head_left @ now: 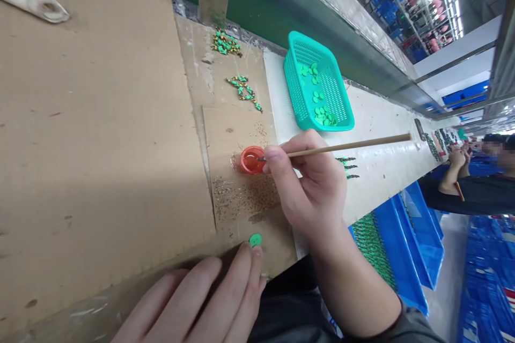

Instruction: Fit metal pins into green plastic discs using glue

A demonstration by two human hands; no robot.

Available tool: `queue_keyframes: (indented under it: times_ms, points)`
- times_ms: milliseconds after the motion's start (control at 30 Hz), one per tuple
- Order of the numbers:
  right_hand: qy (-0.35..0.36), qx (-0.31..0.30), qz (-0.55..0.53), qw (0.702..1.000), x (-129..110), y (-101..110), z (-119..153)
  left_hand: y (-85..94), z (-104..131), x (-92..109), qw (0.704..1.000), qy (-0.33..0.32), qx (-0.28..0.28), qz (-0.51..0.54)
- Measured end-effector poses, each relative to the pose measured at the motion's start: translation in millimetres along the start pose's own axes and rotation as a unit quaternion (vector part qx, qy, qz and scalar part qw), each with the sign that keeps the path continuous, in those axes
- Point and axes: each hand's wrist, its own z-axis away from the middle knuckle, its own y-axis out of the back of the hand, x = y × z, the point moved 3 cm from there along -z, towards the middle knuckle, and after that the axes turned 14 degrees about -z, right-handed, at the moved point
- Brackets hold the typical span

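My right hand (308,185) is closed around a thin paintbrush (350,146) with a wooden handle. The brush's dark tip is at a small red cup (252,159) with clear liquid inside. Below, my left hand (209,297) holds a round green disc (255,239) at its fingertips, near the table's front edge. The thumb side of that hand is partly hidden. Many small brown specks (245,193) lie on the cardboard around the cup.
A turquoise basket (295,86) with green discs stands behind. Small green-and-yellow pieces lie in a pile (225,43) and a loose cluster (244,90). Dark-and-green strips (352,167) are right of my hand. Blue bins (406,246) stand below right. A person (470,187) works farther along the bench.
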Motion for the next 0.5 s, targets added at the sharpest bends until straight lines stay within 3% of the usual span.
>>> queue_keyframes:
  times_ms: [500]
  points:
    - [0.024,-0.018,0.047,0.998,-1.7,-0.5,-1.5,0.8,7.0,0.8,1.0,-0.008,-0.006,-0.01]
